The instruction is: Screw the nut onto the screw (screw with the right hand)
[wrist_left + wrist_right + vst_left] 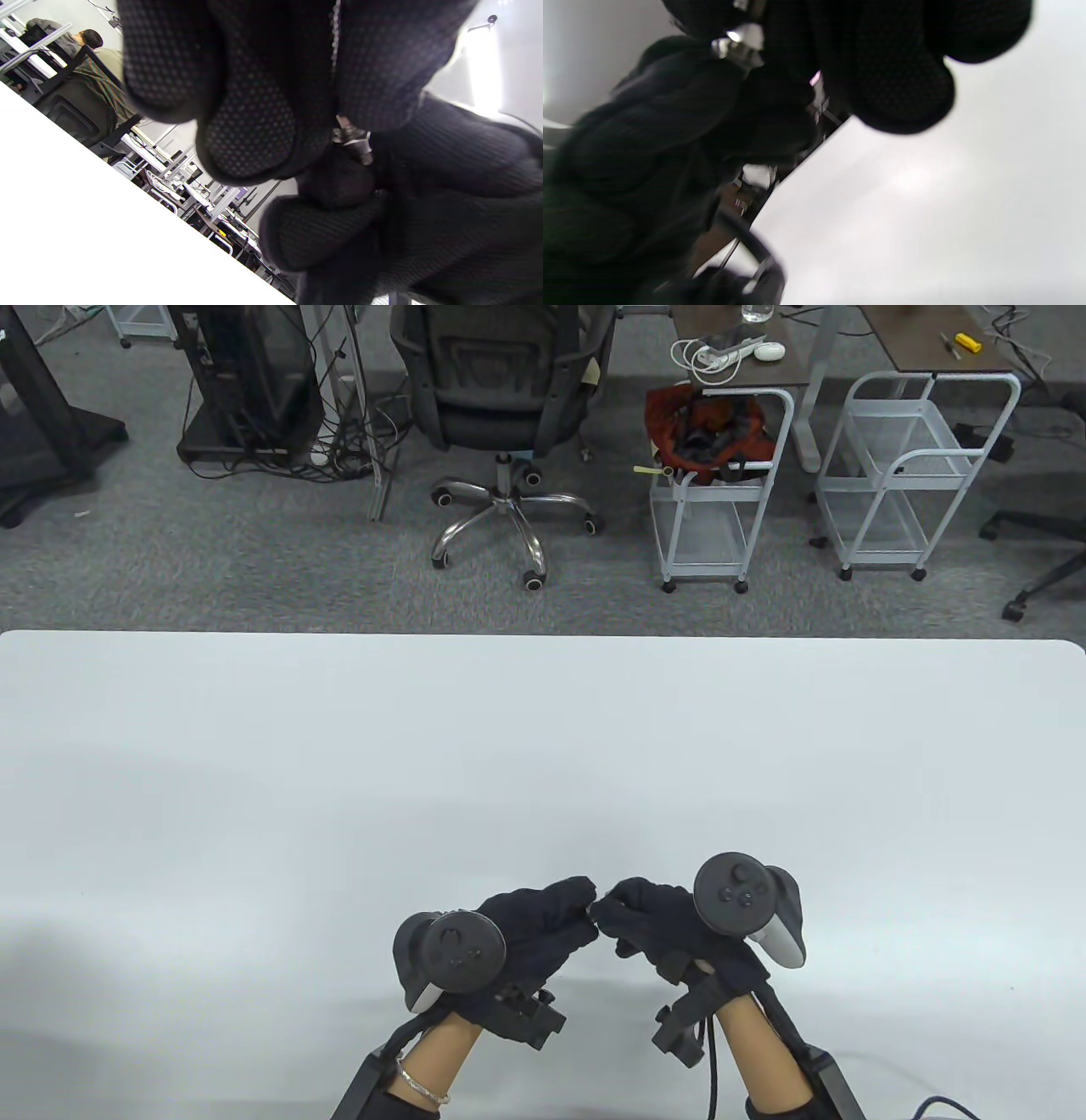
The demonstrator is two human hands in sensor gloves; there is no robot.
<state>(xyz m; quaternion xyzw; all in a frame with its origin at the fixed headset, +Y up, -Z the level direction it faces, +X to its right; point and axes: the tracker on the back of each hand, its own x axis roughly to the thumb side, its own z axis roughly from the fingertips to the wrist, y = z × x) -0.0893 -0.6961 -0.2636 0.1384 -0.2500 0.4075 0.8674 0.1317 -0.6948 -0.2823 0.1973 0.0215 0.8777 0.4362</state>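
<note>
My hands meet fingertip to fingertip close to the near edge of the table [254, 780], a little right of its middle. White top runs bare to the far edge and out to both side edges; widest room lies toward the far corners.

My left hand [543, 929] is curled, fingers bunched toward the right. In the left wrist view its fingers [250, 123] hang from the top, and a small metal piece, the nut [354, 144], shows in the gap where the two gloves meet. I cannot tell which hand pinches it, nor make out the screw apart from it.

My right hand [657, 920] is curled too, fingertips touching the left's. The right wrist view is blurred; a bright metal glint [736, 46] sits between the gloves near the top. Both hands clenched round the small hardware; exact hold on each part not clear.

Beyond the far edge, on grey carpet: an office chair [501, 398], then two white wire carts. The nearer cart [721, 475] holds a red-and-dark bundle [708, 432] on its top shelf. The farther cart [916, 466] stands to its right.
</note>
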